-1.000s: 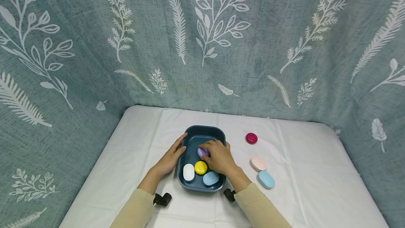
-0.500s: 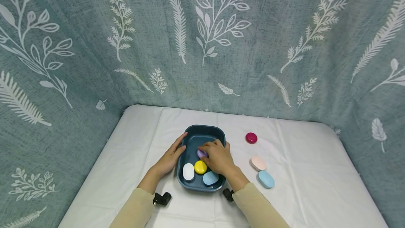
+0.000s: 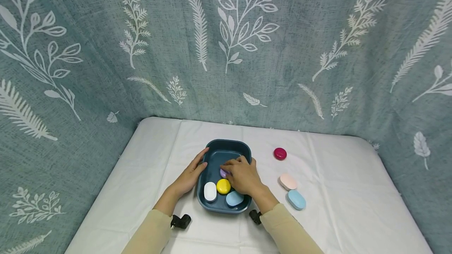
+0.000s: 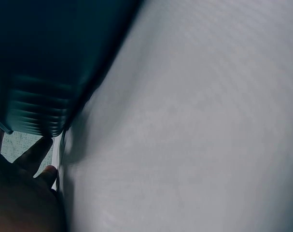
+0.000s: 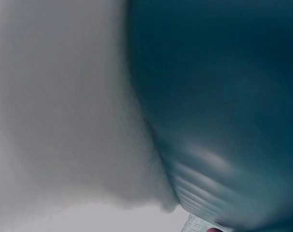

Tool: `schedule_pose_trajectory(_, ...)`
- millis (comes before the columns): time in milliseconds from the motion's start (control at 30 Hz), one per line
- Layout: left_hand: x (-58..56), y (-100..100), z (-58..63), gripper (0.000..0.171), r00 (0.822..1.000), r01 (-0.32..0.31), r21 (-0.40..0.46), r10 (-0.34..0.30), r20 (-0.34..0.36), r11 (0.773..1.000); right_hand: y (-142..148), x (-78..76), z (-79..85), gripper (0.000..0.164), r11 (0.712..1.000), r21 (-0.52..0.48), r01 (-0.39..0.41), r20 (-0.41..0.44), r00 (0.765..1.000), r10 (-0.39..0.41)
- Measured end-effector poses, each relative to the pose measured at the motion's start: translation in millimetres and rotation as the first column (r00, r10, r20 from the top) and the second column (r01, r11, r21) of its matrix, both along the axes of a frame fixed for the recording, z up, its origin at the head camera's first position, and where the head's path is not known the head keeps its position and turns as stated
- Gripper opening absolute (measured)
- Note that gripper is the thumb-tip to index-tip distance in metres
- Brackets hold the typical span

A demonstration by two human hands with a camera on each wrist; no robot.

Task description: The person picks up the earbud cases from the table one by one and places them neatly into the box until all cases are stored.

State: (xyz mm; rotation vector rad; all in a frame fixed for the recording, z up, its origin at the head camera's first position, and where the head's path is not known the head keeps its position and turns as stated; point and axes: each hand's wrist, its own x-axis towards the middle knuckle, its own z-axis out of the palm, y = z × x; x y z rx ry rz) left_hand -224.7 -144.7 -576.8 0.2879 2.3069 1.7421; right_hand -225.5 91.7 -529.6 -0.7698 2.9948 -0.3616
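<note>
A dark teal bin (image 3: 212, 156) with rounded corners stands on the white cloth. My left hand (image 3: 188, 177) rests along its left wall, fingers extended outside and thumb at the rim. In the left wrist view, the fingers (image 4: 34, 155) lie close to the ribbed outer wall. My right hand (image 3: 244, 175) reaches over the right rim and pinches a purple soap (image 3: 224, 173) inside the bin, partly hidden by the fingers. Near it lie a round yellow soap (image 3: 223, 186), a white oval soap (image 3: 210, 192) and a blue-grey oval soap (image 3: 234, 198).
Right of the bin lie a round red soap (image 3: 280, 153), a pale pink oval soap (image 3: 288, 182) and a light blue oval soap (image 3: 296, 199). Black wrist-worn devices (image 3: 181, 221) show by both cuffs. A green leaf-patterned curtain (image 3: 219, 89) rises behind the table.
The purple soap has shifted slightly toward the yellow soap, with the right fingertips moving along. My left hand and the bin have hardly moved.
</note>
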Motion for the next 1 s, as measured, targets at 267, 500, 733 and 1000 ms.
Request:
schedule_pose_trajectory(267,0.1,0,0.5,0.053,1.000,0.002,0.002,-0.002,-0.005,1.000,3,0.5,2.0,0.046,0.999,-0.044,0.008,0.009,1.000,-0.008)
schedule_pose_trajectory(500,-0.6,1,-0.1,0.052,1.000,0.003,0.006,-0.003,-0.004,1.000,9,-0.7,5.9,0.056,0.991,-0.134,0.012,0.055,0.998,-0.005)
schedule_pose_trajectory(733,-0.1,1,0.3,0.052,1.000,-0.009,-0.002,0.009,0.004,1.000,18,1.5,7.0,0.057,0.977,-0.212,0.004,0.058,0.998,0.009)
schedule_pose_trajectory(1000,-0.9,1,-0.7,0.052,1.000,-0.018,-0.002,0.018,-0.003,1.000,31,5.7,14.3,0.047,0.953,-0.302,-0.008,0.013,1.000,0.012)
